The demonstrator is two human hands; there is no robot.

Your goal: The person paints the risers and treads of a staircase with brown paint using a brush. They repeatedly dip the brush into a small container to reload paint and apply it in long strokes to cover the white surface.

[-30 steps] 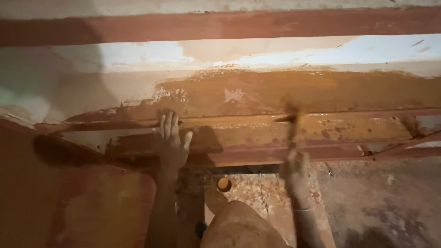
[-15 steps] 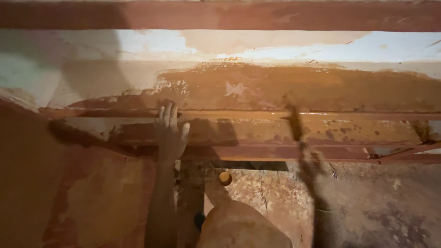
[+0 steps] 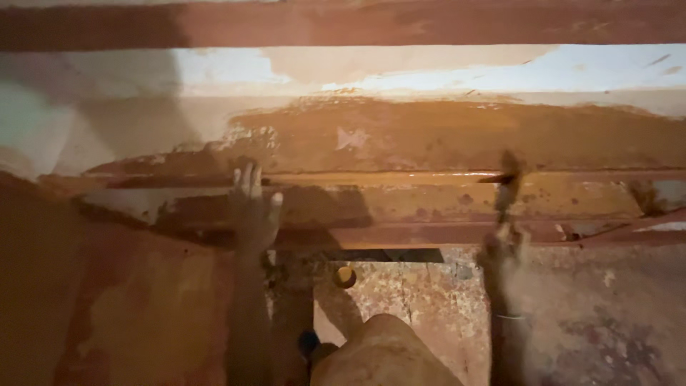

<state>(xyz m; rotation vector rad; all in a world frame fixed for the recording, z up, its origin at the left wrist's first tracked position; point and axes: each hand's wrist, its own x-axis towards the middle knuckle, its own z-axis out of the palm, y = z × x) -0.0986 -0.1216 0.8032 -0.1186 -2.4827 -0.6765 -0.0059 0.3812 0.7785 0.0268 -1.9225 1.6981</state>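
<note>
Left hand lies flat, fingers spread, on a rough, paint-streaked metal beam; a small round tin sits below; right hand, blurred, fingers closed around a paintbrush whose bristles touch the beam's wet orange-brown coat

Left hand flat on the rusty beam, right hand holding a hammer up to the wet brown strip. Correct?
Not quite. The head view shows the right hand holding a paintbrush, not a hammer, its tip up at the wet brown strip. The rest stands: the left hand rests flat, fingers spread, on the rusty beam.
</note>
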